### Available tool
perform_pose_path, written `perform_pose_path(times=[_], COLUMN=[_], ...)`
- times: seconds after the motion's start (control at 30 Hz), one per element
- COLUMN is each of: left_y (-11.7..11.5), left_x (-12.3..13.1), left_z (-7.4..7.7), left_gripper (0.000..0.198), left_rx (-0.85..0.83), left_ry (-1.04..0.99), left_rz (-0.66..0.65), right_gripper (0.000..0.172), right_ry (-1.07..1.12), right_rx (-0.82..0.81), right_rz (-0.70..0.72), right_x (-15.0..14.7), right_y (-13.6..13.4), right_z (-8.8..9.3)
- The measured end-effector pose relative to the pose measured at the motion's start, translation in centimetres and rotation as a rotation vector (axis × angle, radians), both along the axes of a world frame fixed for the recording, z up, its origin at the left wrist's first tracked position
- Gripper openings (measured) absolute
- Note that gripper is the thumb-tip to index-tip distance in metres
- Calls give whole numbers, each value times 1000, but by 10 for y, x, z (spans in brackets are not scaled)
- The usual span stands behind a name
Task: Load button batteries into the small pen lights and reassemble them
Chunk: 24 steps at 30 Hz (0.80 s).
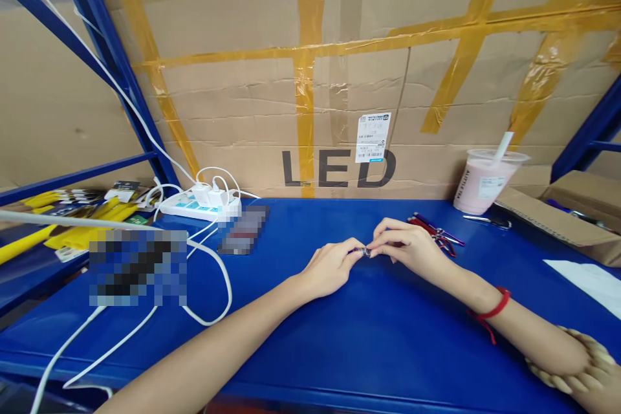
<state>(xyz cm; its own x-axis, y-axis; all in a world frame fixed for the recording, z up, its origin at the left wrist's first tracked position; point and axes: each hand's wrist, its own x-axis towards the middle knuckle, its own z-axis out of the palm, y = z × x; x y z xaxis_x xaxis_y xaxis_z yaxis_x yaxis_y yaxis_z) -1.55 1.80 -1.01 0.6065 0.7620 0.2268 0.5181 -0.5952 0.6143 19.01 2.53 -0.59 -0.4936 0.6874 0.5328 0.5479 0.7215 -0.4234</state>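
Note:
My left hand [330, 266] and my right hand [405, 247] meet over the blue table [369, 336], fingertips pinched together on a small dark metallic piece [365, 251]. Both hands rest low on the table surface. The piece is too small to name. A red string bracelet [495, 309] circles my right wrist. Just behind my right hand lies a small bundle of red and blue pen-like items [439, 231].
A taped cardboard sheet marked LED [339, 110] stands along the back. A pink drink cup with a straw [485, 180] sits at the back right beside an open carton [567, 217]. A white power strip [201, 206] and loose cables [213, 284] lie at the left. Blue rack posts frame both sides.

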Motion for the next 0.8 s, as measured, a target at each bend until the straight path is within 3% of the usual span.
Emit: perform_pose_path(times=[0.17,0.3,0.5,0.6,0.7,0.8], left_y=[3,2,2,3,5,6], left_x=[1,0,-1,0,0,1], left_z=[-4,-7,-9,-10,-10,-11], left_gripper=[23,18,13,14,16,19], left_rx=[-12,-21,-7,-12,-17,-12], left_ry=[-45,-106,-184,-190,-187,-158], left_rz=[-31,-38,-11,-25,-31,-31], right_gripper=[32,31,42,43,46,45], right_ry=[1,98,316,312,284,278], right_rx=[-5,-111,-606,-750,-804,-757], right_rz=[-54,-132,-130,-143,-151,-129], right_x=[-4,-11,-19,-16,-12,-12], right_y=[-3,-8,-10,-8,-5,-4], right_z=[1,4,9,8,5,4])
